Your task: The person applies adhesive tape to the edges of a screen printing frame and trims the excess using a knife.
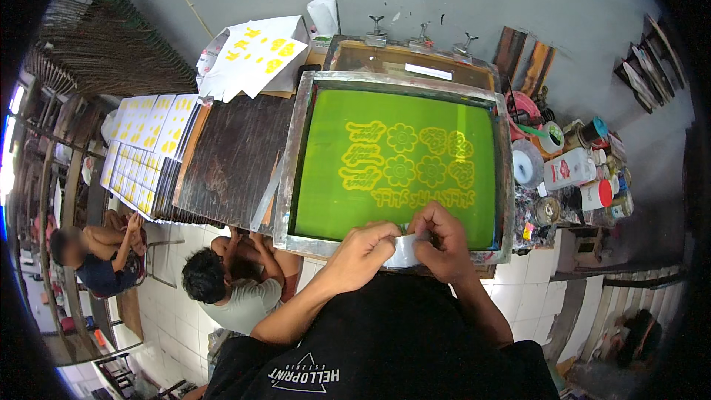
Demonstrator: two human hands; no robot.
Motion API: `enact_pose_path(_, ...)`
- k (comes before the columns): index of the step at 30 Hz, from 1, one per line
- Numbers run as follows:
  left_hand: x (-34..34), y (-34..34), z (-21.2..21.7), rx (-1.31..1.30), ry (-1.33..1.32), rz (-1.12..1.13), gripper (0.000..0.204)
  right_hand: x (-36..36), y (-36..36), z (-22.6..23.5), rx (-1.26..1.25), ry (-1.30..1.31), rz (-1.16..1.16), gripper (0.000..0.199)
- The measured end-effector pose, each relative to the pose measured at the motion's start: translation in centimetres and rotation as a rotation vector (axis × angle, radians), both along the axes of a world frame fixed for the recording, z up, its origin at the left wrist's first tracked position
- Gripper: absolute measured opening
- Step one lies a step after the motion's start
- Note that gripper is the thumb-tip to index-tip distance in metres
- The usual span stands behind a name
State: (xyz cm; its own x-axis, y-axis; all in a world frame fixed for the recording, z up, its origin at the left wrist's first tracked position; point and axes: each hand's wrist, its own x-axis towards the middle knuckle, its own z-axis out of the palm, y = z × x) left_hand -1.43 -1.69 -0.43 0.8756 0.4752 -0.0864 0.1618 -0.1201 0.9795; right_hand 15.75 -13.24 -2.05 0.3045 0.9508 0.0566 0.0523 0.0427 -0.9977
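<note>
A roll of pale, shiny tape [402,252] is held between my two hands, just over the near edge of a screen printing frame [284,207]. My left hand [361,250] is closed on the roll's left side. My right hand [443,243] pinches at its right side, fingers bent together. Whether a strip of tape is pulled loose is too small to tell. Inside the frame, the green screen mesh [333,215] bears lighter yellow outlines of flowers and lettering. The frame lies flat, its far side by metal hinge clamps [422,33].
Left of the frame are a dark wooden board [229,155], a metal ruler [266,200] and stacked printed sheets [141,170]. White paper with yellow prints [252,59] lies behind. Jars and bottles [570,169] crowd the right. Two people [237,289] sit low at left.
</note>
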Motion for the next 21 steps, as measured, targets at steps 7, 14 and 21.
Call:
enact_pose_path(7,0.3,-0.9,-1.4,-0.142,-0.096,0.116,0.018,-0.3,0.2,0.0,0.036,0.024,-0.053,0.019)
enact_pose_path(14,0.5,-1.2,-2.2,-0.159,-0.203,0.171,0.020,-0.5,0.5,-0.2,0.066,0.035,-0.060,0.018)
enact_pose_path(21,0.3,-1.0,-2.5,-0.193,-0.268,0.167,0.021,-0.5,0.9,-0.6,0.127,0.046,-0.049,0.019)
